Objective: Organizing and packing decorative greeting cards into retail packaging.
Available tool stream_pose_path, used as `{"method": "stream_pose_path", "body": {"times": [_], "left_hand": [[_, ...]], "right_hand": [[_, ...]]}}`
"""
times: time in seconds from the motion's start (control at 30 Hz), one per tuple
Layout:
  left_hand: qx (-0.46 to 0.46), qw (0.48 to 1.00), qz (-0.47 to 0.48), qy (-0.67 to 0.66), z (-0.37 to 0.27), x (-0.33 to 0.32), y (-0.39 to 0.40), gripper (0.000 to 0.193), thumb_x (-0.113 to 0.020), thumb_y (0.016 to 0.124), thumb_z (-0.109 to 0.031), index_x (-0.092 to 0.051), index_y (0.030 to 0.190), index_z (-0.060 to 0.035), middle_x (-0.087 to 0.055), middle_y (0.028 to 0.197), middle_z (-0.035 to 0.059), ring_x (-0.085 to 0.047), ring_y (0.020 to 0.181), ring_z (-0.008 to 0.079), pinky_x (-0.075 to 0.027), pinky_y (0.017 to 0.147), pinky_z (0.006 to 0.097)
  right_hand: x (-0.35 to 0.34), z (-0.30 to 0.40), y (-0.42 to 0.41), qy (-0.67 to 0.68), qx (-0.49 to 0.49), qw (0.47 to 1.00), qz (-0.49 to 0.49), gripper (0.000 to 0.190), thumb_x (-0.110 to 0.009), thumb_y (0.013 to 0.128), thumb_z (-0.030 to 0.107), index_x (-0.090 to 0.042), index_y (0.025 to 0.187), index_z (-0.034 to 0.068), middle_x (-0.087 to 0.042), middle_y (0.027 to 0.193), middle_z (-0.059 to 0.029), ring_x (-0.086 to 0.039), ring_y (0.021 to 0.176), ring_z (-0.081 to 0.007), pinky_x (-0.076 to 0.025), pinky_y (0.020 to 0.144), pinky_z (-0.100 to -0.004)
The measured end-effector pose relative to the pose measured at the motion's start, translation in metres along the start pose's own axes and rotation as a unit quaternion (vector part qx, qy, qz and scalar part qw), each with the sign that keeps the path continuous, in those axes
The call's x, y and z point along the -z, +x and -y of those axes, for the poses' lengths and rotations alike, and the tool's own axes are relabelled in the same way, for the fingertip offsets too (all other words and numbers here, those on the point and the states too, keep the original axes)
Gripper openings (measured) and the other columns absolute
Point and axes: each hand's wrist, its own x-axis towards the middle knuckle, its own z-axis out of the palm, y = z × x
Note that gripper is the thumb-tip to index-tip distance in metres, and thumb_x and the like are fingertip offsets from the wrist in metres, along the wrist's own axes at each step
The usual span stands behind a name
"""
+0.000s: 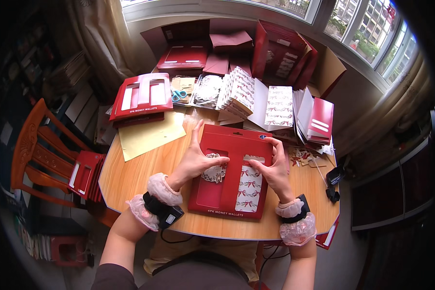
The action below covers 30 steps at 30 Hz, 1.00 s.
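A flat red cardboard pack (233,145) with two cut-out windows lies in front of me, its lower edge towards my body. Behind its left window sits a round wreath-patterned paper cut-out (214,175). A white wallet card printed with red bows and green sprigs (249,188) shows through the right one. My left hand (194,157) is at the pack's left edge, thumb across the cut-out and index finger stretched away from me; its other fingers are hidden. My right hand (275,166) grips the right edge, thumb over the right window and a bent finger at the upper corner.
Beyond the pack stand stacked red packs (141,98), blue-handled scissors (179,95), a tray of paper cut-outs (207,90) and patterned wallet cards (239,90). Yellow paper (150,136) lies left. More packs (85,174) rest on a wooden chair (45,145). Small red pieces (300,156) lie right.
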Motion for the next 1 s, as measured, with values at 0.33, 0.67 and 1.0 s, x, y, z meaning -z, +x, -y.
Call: {"method": "stream_pose_path", "body": {"times": [0.33,0.67,1.0], "left_hand": [[-0.004,0.997,0.016,0.077,0.002,0.002,0.001,0.082,-0.086,0.075,-0.012,-0.04,0.142,-0.0035,-0.054,0.132,0.0148,-0.058,0.118,0.0224,-0.048,0.101,0.0333],[-0.04,0.998,-0.035,-0.028,0.007,0.0,0.002,0.065,-0.075,0.086,-0.009,-0.036,0.137,-0.0039,-0.062,0.12,0.0154,-0.065,0.103,0.0174,-0.055,0.086,0.0293],[0.044,0.996,-0.057,-0.047,0.007,0.007,0.005,0.045,-0.073,0.089,-0.01,-0.039,0.118,-0.0042,-0.071,0.099,0.0172,-0.069,0.083,0.0142,-0.058,0.071,0.0259]], "right_hand": [[0.002,-0.005,0.002,-0.022,0.007,1.0,0.016,0.062,-0.075,0.081,-0.001,-0.041,0.131,0.005,-0.06,0.115,-0.0122,-0.064,0.105,-0.0178,-0.056,0.085,-0.0286],[0.003,-0.007,0.002,-0.059,0.037,0.997,-0.018,0.053,-0.074,0.083,0.0,-0.045,0.128,0.003,-0.063,0.109,-0.0108,-0.065,0.099,-0.0158,-0.056,0.081,-0.0265],[0.003,-0.004,0.003,-0.024,0.08,0.995,-0.063,0.051,-0.072,0.086,0.001,-0.044,0.128,0.003,-0.061,0.112,-0.0106,-0.066,0.1,-0.0164,-0.057,0.08,-0.0263]]}}
